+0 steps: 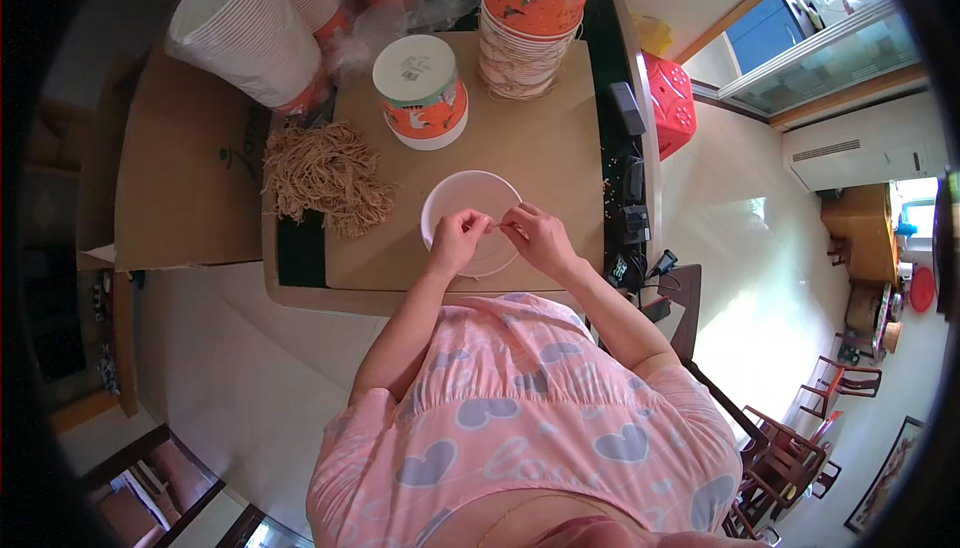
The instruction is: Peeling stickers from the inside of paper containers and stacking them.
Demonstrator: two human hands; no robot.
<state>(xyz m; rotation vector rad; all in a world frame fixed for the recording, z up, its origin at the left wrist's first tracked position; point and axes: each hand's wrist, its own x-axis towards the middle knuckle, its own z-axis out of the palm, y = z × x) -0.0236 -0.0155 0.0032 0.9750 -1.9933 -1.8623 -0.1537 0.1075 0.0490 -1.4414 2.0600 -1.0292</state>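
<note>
My left hand (460,239) and my right hand (541,240) meet over a white paper bucket (436,198), its open mouth facing up. Both are closed in a pinch on a thin tan cord (497,226), mostly hidden by the fingers. Left of the bucket lies a tangled heap of tan cords (330,178). Beyond the bucket, an orange printed paper bucket (425,113) stands upside down, its pale green-edged base on top. Farther back on the right rises a stack of upturned buckets (540,23), cords bunched around its lower part.
Nested white paper buckets (245,33) in clear plastic lean at the far left, above a cardboard box (190,168). A brown board (560,158) covers the tabletop. Black chargers and cables (632,208) line its right edge. A red plastic stool (668,103) stands beyond.
</note>
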